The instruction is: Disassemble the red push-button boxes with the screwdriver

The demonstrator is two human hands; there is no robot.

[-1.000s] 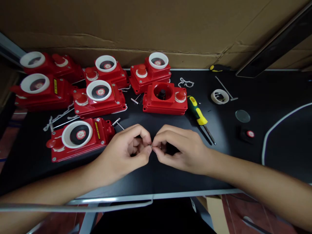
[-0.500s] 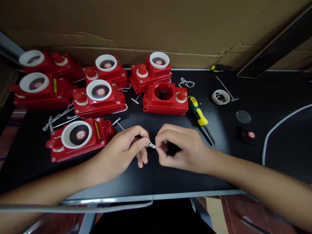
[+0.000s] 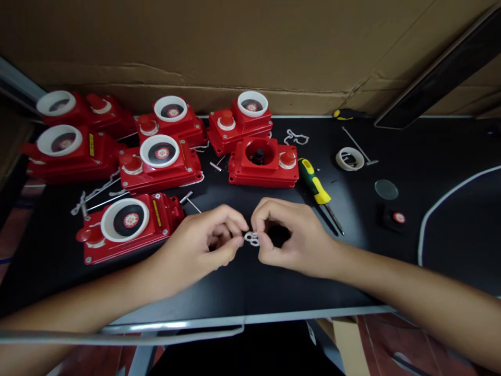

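Red boxes (image 3: pixel 82 156) crowd the far left corner of the desk (image 3: pixel 250 290); between the right hand (image 3: pixel 295 240) and near edge, passage is open.

Soft glare pales the black tabletop (image 3: pixel 354 206) beneath dim cardboard (image 3: pixel 235 42).

Glossy plastic, metal and dull cardboard (image 3: pixel 235 47).
The red housings (image 3: pixel 258 176) look like smooth, shiny plastic. The screwdriver (image 3: pixel 321 196) pairs a plastic handle (image 3: pixel 313 180) with a metal shaft (image 3: pixel 334 219). The pinched white cord (image 3: pixel 252 238) looks textured and fibrous, the desk (image 3: pixel 270 295) smooth with a soft sheen, the cardboard matt and creased.
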